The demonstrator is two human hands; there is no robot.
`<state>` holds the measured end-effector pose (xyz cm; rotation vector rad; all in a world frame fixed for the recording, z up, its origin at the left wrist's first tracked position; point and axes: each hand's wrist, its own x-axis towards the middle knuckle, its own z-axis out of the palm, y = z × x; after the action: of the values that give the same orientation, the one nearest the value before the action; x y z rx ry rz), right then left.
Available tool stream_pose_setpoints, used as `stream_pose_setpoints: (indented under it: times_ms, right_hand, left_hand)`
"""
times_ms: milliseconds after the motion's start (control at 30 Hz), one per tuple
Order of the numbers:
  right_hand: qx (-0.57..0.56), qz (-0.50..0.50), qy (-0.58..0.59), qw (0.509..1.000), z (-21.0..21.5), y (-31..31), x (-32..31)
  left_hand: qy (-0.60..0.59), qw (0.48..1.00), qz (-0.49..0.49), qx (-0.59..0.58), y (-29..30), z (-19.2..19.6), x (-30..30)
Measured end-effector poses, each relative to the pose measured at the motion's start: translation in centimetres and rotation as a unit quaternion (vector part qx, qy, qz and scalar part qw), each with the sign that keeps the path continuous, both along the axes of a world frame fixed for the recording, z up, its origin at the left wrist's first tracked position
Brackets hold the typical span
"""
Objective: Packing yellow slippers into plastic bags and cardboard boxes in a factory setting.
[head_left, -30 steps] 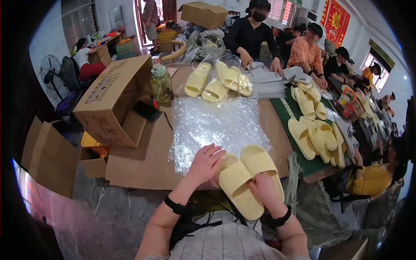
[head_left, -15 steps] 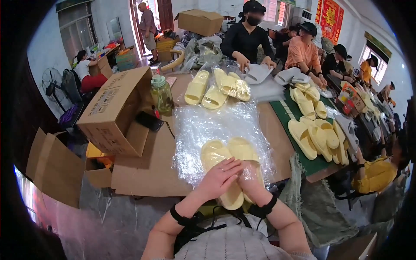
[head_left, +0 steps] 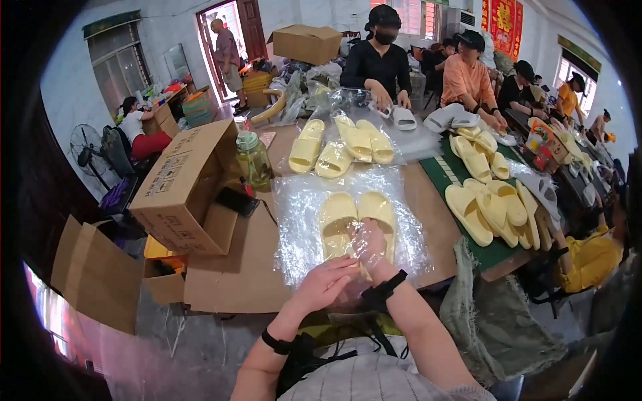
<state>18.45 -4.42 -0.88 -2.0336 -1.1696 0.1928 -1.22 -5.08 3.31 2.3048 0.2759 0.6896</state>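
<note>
A pair of pale yellow slide slippers [head_left: 338, 215] lies side by side under shiny clear film, toes pointing away from me. Beneath and around them spreads a stack of clear plastic bags [head_left: 297, 234] on the cardboard-covered table. My right hand [head_left: 369, 244] reaches in between the slippers, against the right one; film and glare blur its fingers. Close to the heel of the left slipper, my left hand [head_left: 326, 279] rests with its fingers stretched out toward the near edge of the film. Whether it touches the film I cannot make out.
Beyond the bags lie several more yellow slippers [head_left: 306, 146]. A cardboard box [head_left: 175, 190], a phone [head_left: 237, 201] and a green bottle [head_left: 253, 160] stand or lie at left. More slippers cover a green mat [head_left: 438, 175] at right. A co-worker in black [head_left: 380, 67] handles grey slippers opposite.
The slippers have moved away from me, deeper over the bag stack. My right hand has moved forward with them; my left hand has come off it toward the film's near edge.
</note>
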Motion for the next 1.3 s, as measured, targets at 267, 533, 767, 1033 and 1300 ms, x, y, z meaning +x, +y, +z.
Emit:
stream_pose_setpoints:
  times_ms: [267, 533, 767, 1033, 1300]
  right_hand:
    - [0.026, 0.091, -0.291, 0.952, -3.4, -2.4, 0.1]
    - [0.087, 0.206, -0.097, 0.970, -2.9, -6.4, -0.5]
    - [0.081, 0.246, -0.161, 0.952, -1.9, -8.7, -0.1]
    - [0.001, 0.260, -0.214, 0.941, -1.3, -13.8, 0.2]
    - [-0.026, 0.278, -0.218, 0.935, -1.8, -13.5, 0.6]
  left_hand:
    - [0.021, 0.989, -0.005, -0.150, 1.5, -0.6, 0.5]
    - [0.054, 0.970, -0.023, -0.237, 2.2, -0.4, 1.4]
    - [0.098, 0.981, -0.007, -0.165, 1.3, -0.5, 1.8]
    - [0.036, 0.999, 0.016, -0.035, 0.1, -0.7, 0.7]
    - [0.031, 0.979, 0.199, -0.010, -2.1, 3.5, -10.8]
